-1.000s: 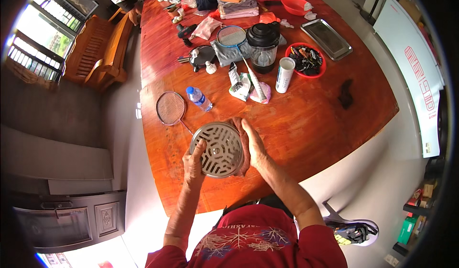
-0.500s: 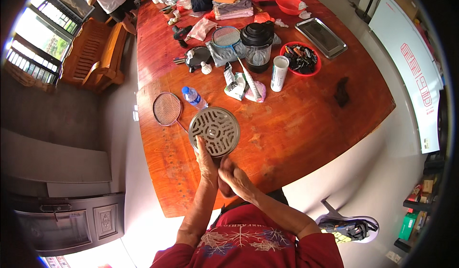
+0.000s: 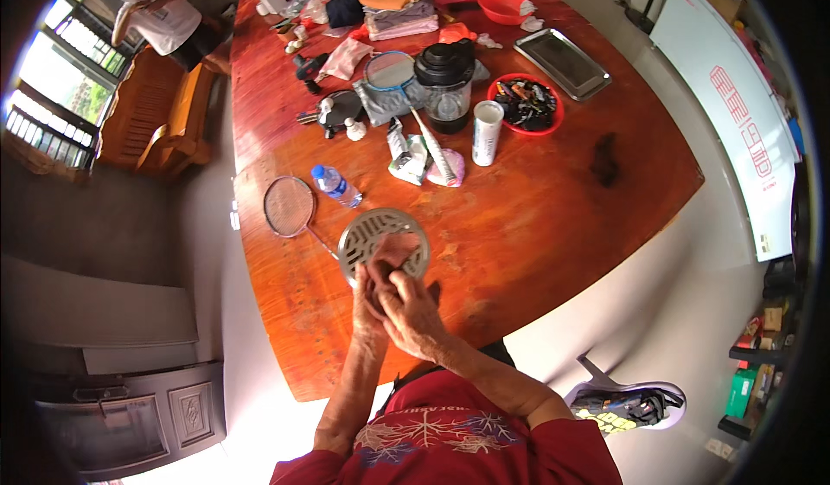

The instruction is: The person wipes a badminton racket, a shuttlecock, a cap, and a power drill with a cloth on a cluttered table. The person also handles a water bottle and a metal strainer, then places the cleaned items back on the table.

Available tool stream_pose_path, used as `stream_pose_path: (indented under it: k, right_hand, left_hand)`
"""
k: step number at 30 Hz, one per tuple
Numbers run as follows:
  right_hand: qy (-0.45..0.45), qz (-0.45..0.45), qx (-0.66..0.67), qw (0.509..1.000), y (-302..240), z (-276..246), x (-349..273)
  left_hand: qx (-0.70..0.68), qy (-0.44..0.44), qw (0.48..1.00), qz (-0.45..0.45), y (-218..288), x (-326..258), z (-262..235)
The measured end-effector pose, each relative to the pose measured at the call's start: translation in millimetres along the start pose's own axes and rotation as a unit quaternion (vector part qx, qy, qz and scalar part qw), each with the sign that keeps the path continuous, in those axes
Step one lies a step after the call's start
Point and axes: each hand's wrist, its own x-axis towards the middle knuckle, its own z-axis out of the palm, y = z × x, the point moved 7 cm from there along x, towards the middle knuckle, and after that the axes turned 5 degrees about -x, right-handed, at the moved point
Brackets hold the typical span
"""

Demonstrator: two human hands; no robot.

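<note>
Over the table's near edge, a round grey metal disc with maze-like slots [image 3: 359,234] is held at its near rim by my left hand [image 3: 367,312], fingers partly hidden. My right hand [image 3: 411,312] is closed on a reddish-brown cloth [image 3: 396,247], which lies over the slotted face of the disc. Just beyond the disc lies a badminton racket [image 3: 289,208], its shaft running toward the disc. A clear water bottle with a blue cap [image 3: 339,188] is tilted next to it.
Farther along the red wooden table [image 3: 536,226] are a white shuttlecock tube [image 3: 487,132], a red bowl of small dark items [image 3: 545,124], a blender-like jar [image 3: 445,92], a metal tray [image 3: 564,60] and folded cloths [image 3: 402,22]. A person [image 3: 164,18] stands by a wooden bench [image 3: 147,122].
My right hand has risen from below the disc, bringing the cloth onto its slotted face. The disc has tilted a little. The person at the far left has come further into view.
</note>
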Motion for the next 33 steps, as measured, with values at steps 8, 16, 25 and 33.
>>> stream_pose_path:
  k: [8,16,25,33]
  right_hand:
    - [0.103,0.388,0.501,0.767,88.8,-2.2,-52.3]
    - [0.14,0.454,0.667,0.573,124.2,13.2,-34.4]
    - [0.014,0.517,0.626,0.584,186.4,-9.9,-127.3]
    - [0.154,0.562,0.555,0.594,239.5,-84.9,-155.1]
  left_hand:
    - [0.055,0.023,0.997,0.049,3.2,-2.9,7.0]
    - [0.07,0.034,0.997,-0.011,-55.6,16.6,8.0]
    - [0.126,0.117,0.974,-0.147,-116.9,91.1,-71.8]
    - [0.186,0.222,0.947,-0.139,-185.2,192.8,-109.5]
